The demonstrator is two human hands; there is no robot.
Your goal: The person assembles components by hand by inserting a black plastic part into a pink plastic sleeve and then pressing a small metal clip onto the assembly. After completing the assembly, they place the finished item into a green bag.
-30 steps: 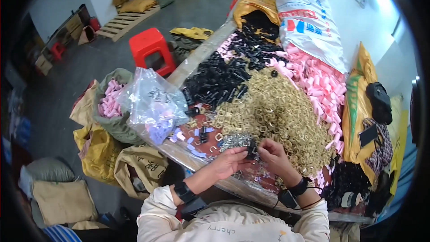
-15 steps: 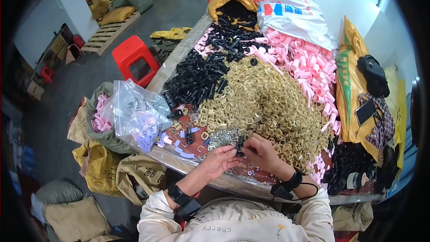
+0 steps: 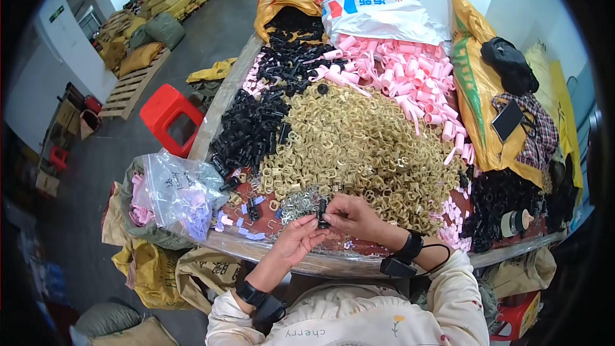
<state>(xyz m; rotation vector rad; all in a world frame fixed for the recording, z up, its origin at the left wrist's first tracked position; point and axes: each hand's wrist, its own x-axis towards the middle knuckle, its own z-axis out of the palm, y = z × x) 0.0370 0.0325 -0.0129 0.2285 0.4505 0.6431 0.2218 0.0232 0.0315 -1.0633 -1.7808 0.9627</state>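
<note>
A small black plastic tube-shaped part stands roughly upright between my two hands, above the near edge of the table. My left hand has its thumb and fingertips closed at the part's lower end, palm turned partly up. From the other side, my right hand pinches the same part. Any smaller piece between the fingertips is hidden. Just beyond the hands lies a little heap of shiny metal clips. Behind it spreads a large pile of tan plastic buckles.
Black parts are heaped at the left, pink tubular parts at the far right. A clear bag of lilac pieces sits at the left edge. An orange sack and a phone are at the right; a red stool stands left.
The whole view has shifted, so the table and piles appear farther left. Both hands stay together on the black part, with only slight finger movement.
</note>
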